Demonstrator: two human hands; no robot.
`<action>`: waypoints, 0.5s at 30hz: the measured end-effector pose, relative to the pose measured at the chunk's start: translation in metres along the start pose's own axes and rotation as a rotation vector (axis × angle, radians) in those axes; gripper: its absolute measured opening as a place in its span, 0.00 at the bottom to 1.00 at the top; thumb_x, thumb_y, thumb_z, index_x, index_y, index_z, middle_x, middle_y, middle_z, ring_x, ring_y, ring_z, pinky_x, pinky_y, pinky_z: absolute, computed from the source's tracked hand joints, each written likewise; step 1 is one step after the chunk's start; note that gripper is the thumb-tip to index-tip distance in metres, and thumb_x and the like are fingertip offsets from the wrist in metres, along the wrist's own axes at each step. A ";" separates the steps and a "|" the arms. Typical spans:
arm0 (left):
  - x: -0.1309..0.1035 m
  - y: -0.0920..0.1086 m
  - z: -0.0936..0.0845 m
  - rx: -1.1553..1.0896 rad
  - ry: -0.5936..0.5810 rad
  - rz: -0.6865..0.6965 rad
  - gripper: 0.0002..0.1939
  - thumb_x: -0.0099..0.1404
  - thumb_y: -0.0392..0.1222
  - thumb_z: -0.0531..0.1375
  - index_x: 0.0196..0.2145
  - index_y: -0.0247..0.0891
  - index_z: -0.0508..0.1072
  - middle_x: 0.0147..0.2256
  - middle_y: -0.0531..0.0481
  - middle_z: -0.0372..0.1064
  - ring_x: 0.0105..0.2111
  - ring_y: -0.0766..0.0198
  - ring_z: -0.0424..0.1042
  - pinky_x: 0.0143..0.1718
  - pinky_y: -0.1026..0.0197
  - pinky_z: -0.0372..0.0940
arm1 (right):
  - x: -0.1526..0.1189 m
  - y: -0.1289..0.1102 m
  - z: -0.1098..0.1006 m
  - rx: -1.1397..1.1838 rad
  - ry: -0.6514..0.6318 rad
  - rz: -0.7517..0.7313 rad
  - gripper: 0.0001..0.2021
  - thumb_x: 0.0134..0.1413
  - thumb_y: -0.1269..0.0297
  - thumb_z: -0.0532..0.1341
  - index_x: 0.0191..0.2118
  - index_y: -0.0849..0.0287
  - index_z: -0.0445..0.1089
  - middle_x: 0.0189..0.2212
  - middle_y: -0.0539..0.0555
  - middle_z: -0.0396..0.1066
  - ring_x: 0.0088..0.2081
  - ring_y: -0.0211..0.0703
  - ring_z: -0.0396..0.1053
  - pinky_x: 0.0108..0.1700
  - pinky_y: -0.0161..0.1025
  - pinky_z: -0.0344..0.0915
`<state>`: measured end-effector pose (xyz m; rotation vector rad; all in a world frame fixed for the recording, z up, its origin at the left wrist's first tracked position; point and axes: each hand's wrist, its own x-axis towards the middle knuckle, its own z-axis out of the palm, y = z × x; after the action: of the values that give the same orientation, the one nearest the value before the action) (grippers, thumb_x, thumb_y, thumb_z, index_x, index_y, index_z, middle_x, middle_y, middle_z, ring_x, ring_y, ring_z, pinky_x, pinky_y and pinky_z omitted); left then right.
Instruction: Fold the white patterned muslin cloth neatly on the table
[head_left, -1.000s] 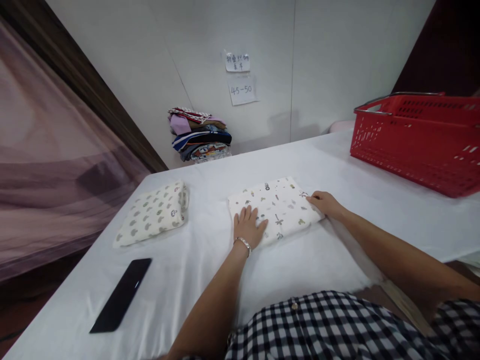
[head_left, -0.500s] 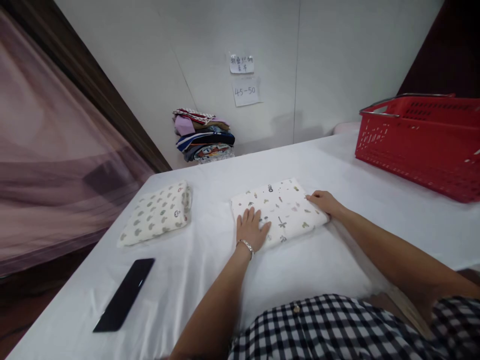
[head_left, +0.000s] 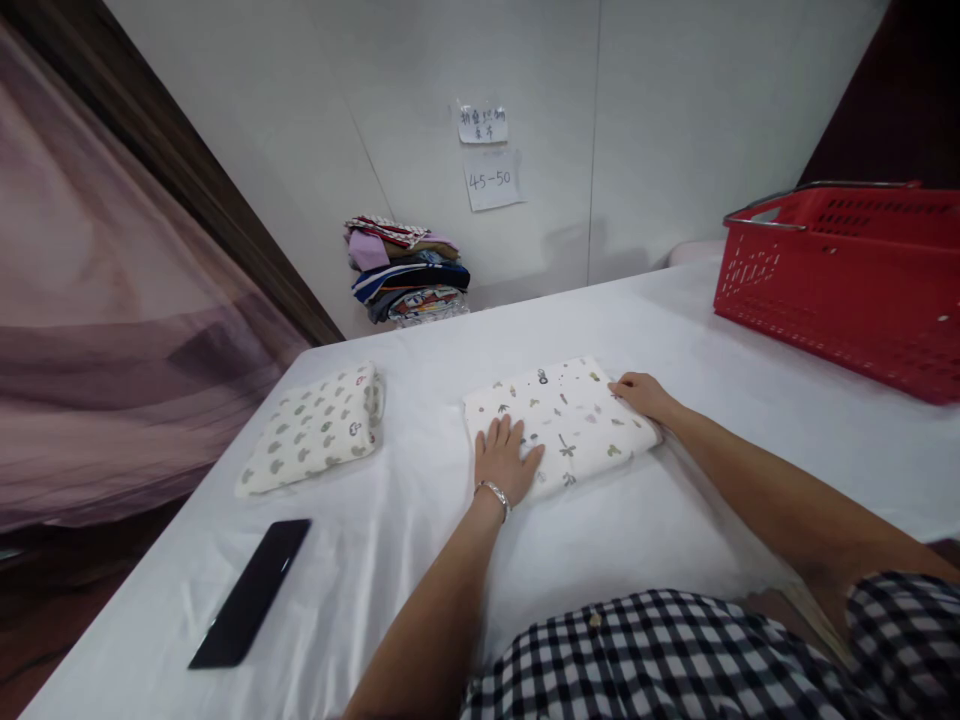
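A folded white cloth point(head_left: 574, 415) with small plant prints lies on the white-covered table point(head_left: 420, 560) in front of me. My left hand point(head_left: 507, 462), with a silver bracelet at the wrist, rests flat on its near left corner, fingers spread. At the cloth's right edge, my right hand point(head_left: 642, 394) has its fingers closed on the fabric in a pinch. Left of it, apart from both hands, is another folded cloth point(head_left: 319, 428), cream with small grey-green motifs.
A black phone-like slab point(head_left: 251, 594) lies at the near left. The red basket point(head_left: 840, 285) with a metal handle stands at the far right. Behind the table's back edge rises a stack of folded fabrics point(head_left: 409, 270), below two paper notes point(head_left: 493, 181) on the wall.
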<state>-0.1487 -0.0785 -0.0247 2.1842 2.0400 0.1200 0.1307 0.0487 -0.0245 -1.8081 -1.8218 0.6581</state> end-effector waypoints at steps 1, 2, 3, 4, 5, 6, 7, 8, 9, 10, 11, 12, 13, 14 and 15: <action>0.000 0.000 0.000 -0.002 0.001 0.000 0.37 0.65 0.64 0.35 0.64 0.42 0.51 0.66 0.51 0.37 0.66 0.56 0.35 0.64 0.46 0.34 | 0.000 0.001 -0.001 0.006 -0.003 -0.003 0.12 0.49 0.57 0.58 0.23 0.57 0.68 0.28 0.56 0.73 0.33 0.46 0.68 0.35 0.39 0.59; 0.000 0.000 0.000 -0.003 0.002 -0.001 0.37 0.66 0.64 0.36 0.64 0.42 0.51 0.66 0.51 0.37 0.66 0.56 0.35 0.64 0.46 0.34 | -0.001 0.002 -0.003 0.013 -0.005 -0.003 0.12 0.49 0.56 0.58 0.23 0.57 0.69 0.28 0.56 0.73 0.33 0.46 0.68 0.35 0.39 0.59; 0.000 0.000 0.001 -0.005 0.002 -0.004 0.36 0.66 0.64 0.36 0.64 0.42 0.51 0.66 0.51 0.37 0.66 0.56 0.35 0.64 0.46 0.34 | -0.003 0.003 -0.006 0.018 -0.007 -0.001 0.12 0.50 0.55 0.57 0.24 0.57 0.69 0.28 0.56 0.73 0.32 0.45 0.68 0.34 0.39 0.60; 0.000 0.000 0.001 -0.005 0.002 -0.007 0.36 0.66 0.64 0.36 0.64 0.43 0.51 0.66 0.51 0.37 0.66 0.56 0.35 0.64 0.46 0.34 | -0.006 0.005 -0.009 0.031 -0.011 0.004 0.13 0.50 0.54 0.57 0.25 0.57 0.69 0.27 0.56 0.73 0.31 0.44 0.68 0.33 0.38 0.60; 0.000 0.000 0.001 -0.005 0.002 -0.008 0.36 0.66 0.64 0.36 0.64 0.43 0.51 0.66 0.51 0.37 0.66 0.56 0.35 0.64 0.46 0.34 | -0.010 0.007 -0.013 0.054 -0.013 0.013 0.14 0.51 0.53 0.56 0.26 0.57 0.69 0.27 0.55 0.73 0.30 0.43 0.67 0.31 0.38 0.60; 0.001 0.000 0.001 -0.004 0.004 -0.008 0.36 0.66 0.64 0.37 0.64 0.43 0.51 0.66 0.51 0.37 0.66 0.56 0.35 0.64 0.46 0.34 | -0.016 0.010 -0.016 0.085 -0.014 0.024 0.15 0.52 0.52 0.55 0.26 0.57 0.69 0.27 0.55 0.73 0.28 0.42 0.67 0.30 0.38 0.60; 0.001 0.000 0.000 -0.002 0.005 -0.008 0.36 0.66 0.64 0.37 0.64 0.43 0.51 0.66 0.51 0.37 0.66 0.56 0.35 0.64 0.46 0.34 | -0.024 0.013 -0.020 0.119 -0.013 0.036 0.16 0.52 0.51 0.55 0.25 0.57 0.69 0.26 0.55 0.73 0.26 0.41 0.66 0.29 0.37 0.60; 0.001 0.001 0.000 -0.002 0.005 -0.008 0.36 0.66 0.63 0.37 0.64 0.43 0.51 0.66 0.51 0.37 0.66 0.56 0.35 0.64 0.46 0.34 | -0.033 0.017 -0.024 0.150 -0.013 0.045 0.17 0.52 0.50 0.55 0.25 0.57 0.68 0.25 0.54 0.72 0.25 0.40 0.65 0.28 0.37 0.60; 0.001 0.001 0.000 -0.002 0.005 -0.009 0.36 0.66 0.63 0.37 0.64 0.42 0.51 0.66 0.51 0.37 0.66 0.56 0.35 0.64 0.46 0.34 | -0.044 0.021 -0.028 0.177 -0.014 0.051 0.18 0.52 0.49 0.55 0.24 0.58 0.68 0.24 0.53 0.71 0.24 0.39 0.64 0.28 0.37 0.59; 0.001 0.001 -0.001 -0.002 0.004 -0.010 0.36 0.66 0.63 0.37 0.64 0.42 0.51 0.66 0.51 0.37 0.66 0.55 0.36 0.64 0.46 0.34 | -0.054 0.025 -0.031 0.196 -0.020 0.054 0.18 0.53 0.48 0.55 0.23 0.58 0.67 0.22 0.53 0.70 0.23 0.39 0.63 0.27 0.37 0.58; 0.001 0.002 -0.001 -0.002 0.002 -0.012 0.36 0.66 0.63 0.37 0.64 0.42 0.51 0.66 0.50 0.38 0.66 0.55 0.36 0.64 0.46 0.34 | -0.065 0.029 -0.034 0.206 -0.031 0.056 0.19 0.53 0.48 0.55 0.23 0.57 0.67 0.20 0.51 0.68 0.23 0.38 0.62 0.27 0.37 0.57; 0.001 0.002 -0.002 -0.003 0.000 -0.012 0.36 0.66 0.63 0.38 0.64 0.42 0.51 0.66 0.50 0.38 0.66 0.55 0.36 0.64 0.46 0.35 | -0.076 0.032 -0.036 0.216 -0.043 0.059 0.19 0.53 0.48 0.55 0.23 0.57 0.67 0.18 0.50 0.66 0.22 0.38 0.61 0.27 0.37 0.56; 0.001 0.002 -0.002 -0.003 0.000 -0.012 0.36 0.66 0.63 0.38 0.64 0.41 0.52 0.66 0.50 0.38 0.66 0.54 0.36 0.64 0.46 0.35 | -0.086 0.035 -0.037 0.225 -0.050 0.064 0.18 0.53 0.48 0.55 0.24 0.57 0.67 0.17 0.49 0.65 0.22 0.38 0.60 0.26 0.37 0.56; 0.001 0.003 -0.003 -0.003 0.004 -0.010 0.36 0.66 0.63 0.38 0.64 0.41 0.52 0.66 0.50 0.39 0.66 0.54 0.36 0.64 0.46 0.35 | -0.095 0.037 -0.037 0.231 -0.048 0.069 0.17 0.52 0.49 0.55 0.25 0.57 0.68 0.17 0.49 0.64 0.22 0.38 0.60 0.26 0.37 0.56; 0.001 0.003 -0.003 -0.002 0.007 -0.009 0.36 0.66 0.63 0.38 0.64 0.41 0.52 0.66 0.50 0.39 0.66 0.54 0.37 0.64 0.46 0.35 | -0.102 0.039 -0.037 0.231 -0.040 0.069 0.16 0.52 0.50 0.56 0.25 0.57 0.68 0.18 0.48 0.64 0.22 0.38 0.60 0.27 0.37 0.56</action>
<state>-0.1462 -0.0776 -0.0211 2.1758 2.0529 0.1283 0.1850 -0.0535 -0.0222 -1.7207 -1.6382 0.8980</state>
